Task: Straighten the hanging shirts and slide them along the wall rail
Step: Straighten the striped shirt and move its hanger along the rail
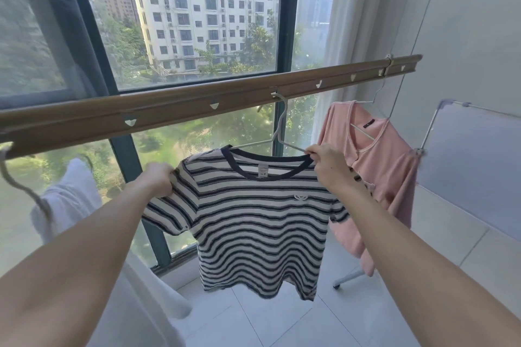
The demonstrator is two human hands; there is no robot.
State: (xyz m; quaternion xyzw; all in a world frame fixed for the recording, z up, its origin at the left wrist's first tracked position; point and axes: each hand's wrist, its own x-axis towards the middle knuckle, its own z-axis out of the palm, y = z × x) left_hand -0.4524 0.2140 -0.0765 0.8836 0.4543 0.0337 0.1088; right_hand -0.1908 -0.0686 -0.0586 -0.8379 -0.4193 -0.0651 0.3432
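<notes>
Your left hand [159,179] grips the striped shirt [253,217] by its shoulder and your right hand [328,167] pinches the collar, while it hangs between them from the brown rail [197,105], which runs left to right above.
</notes>
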